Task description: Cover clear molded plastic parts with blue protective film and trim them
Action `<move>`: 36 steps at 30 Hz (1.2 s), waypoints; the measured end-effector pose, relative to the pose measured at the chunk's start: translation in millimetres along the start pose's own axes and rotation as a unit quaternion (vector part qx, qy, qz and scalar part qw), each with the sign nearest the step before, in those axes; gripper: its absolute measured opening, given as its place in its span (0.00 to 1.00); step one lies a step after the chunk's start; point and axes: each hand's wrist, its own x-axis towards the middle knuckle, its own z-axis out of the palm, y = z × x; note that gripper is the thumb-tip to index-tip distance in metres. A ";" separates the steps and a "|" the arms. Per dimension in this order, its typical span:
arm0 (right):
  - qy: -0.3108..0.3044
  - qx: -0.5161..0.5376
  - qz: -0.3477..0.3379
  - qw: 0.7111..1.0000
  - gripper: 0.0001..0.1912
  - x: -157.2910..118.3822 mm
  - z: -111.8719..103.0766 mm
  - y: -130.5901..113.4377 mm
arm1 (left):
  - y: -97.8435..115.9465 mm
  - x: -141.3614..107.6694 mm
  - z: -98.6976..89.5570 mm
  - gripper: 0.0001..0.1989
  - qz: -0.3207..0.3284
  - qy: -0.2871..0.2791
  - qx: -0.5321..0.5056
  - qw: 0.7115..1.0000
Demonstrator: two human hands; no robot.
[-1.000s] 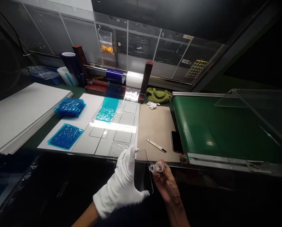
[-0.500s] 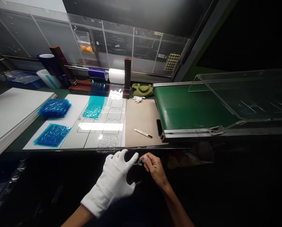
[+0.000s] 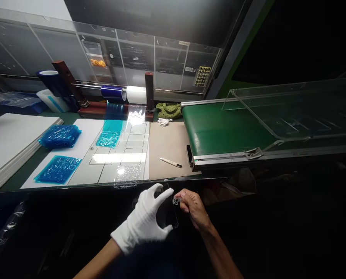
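Note:
My left hand, in a white cotton glove, holds a thin clear rounded-corner plastic panel by its edges, with the fingers spread. My bare right hand sits at the panel's right edge. Its thumb and fingers pinch a small curl of clear film. The panel is nearly invisible against the dark floor, so its lower edge is hard to make out. Whether the curl is still joined to the panel is hidden by my fingers.
Ahead lie a tan mat with a craft knife, a phone beside a green conveyor belt, film sheets with rounded outlines, blue film pieces, and film rolls.
The view has turned, shifting the bench left and up. My hands are closer together, and my right hand now pinches the film curl at the panel's edge.

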 end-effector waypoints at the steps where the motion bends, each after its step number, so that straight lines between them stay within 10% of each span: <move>1: -0.020 0.055 0.030 0.998 0.19 1.3 -3.2 2.5 | -4.0 -2.8 7.6 0.46 0.008 0.021 -0.043 0.999; 5: 0.006 0.053 0.050 0.997 0.17 -0.1 -6.6 4.2 | 3.7 -0.4 22.5 0.45 0.010 0.055 -0.047 0.997; 11: 0.154 -0.250 -0.068 0.953 0.12 -8.0 5.8 2.6 | 30.6 16.8 -5.3 0.38 -0.059 -0.111 0.175 0.977; 16: 0.097 0.054 0.088 0.990 0.13 2.4 -26.4 53.5 | 13.8 10.8 -14.1 0.42 -0.019 -0.124 0.051 0.991; 22: 0.357 0.146 0.114 0.915 0.15 -17.6 -88.9 127.5 | -20.0 -10.0 -6.9 0.50 -0.093 -0.116 -0.205 0.967; 25: 0.440 0.115 0.101 0.885 0.20 -24.0 -141.4 114.3 | -45.3 -21.1 4.5 0.54 -0.179 -0.085 -0.410 0.890; 30: 0.496 0.026 0.066 0.866 0.28 -12.5 -231.8 51.9 | -58.1 -32.2 -0.2 0.46 -0.269 -0.018 -0.688 0.674; 33: 0.493 -0.044 0.085 0.865 0.27 -6.4 -223.2 48.2 | -53.5 -40.6 -13.9 0.33 -0.266 -0.002 -0.761 0.592; 36: 0.411 -0.128 0.107 0.896 0.19 -0.3 -159.8 73.4 | -62.5 -51.8 -15.2 0.32 -0.273 0.014 -0.804 0.527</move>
